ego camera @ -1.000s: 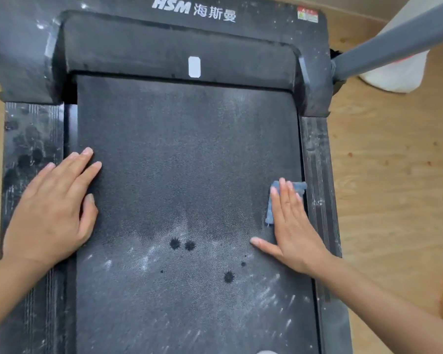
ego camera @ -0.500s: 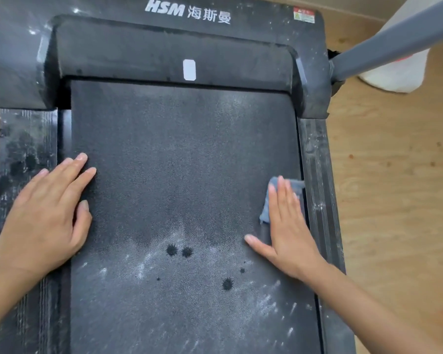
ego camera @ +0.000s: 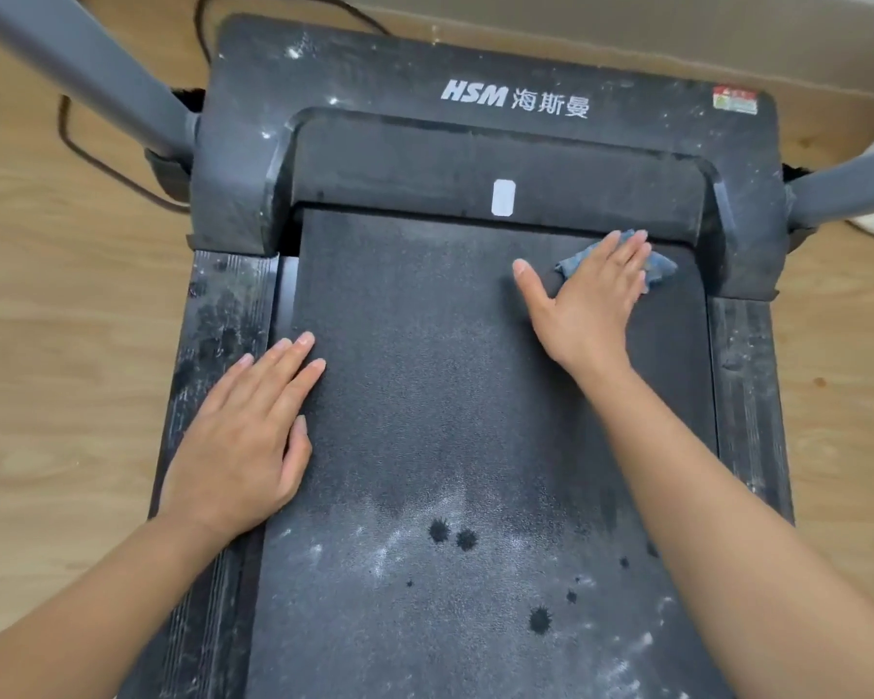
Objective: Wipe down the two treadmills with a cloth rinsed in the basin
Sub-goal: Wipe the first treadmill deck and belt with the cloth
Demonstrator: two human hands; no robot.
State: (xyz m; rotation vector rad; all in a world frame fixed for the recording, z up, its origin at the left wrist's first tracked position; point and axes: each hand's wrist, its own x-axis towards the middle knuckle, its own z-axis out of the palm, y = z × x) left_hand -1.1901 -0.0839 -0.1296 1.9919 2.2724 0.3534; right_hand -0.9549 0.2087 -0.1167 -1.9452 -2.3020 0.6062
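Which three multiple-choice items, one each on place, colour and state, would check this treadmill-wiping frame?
1. Where is the cloth? A. far right on the belt, near the motor cover. B. on the left side rail. C. on the floor.
2. What colour is the cloth? A. white. B. blue-grey. C. red.
3. How does the right hand meet the cloth? A. pinches it aloft. B. presses it flat with straight fingers. C. stays clear of it.
Answers: 1 A, it lies just below the cover's edge; 2 B, blue-grey folds show beside the fingers; 3 B, the fingers lie straight over it on the belt.
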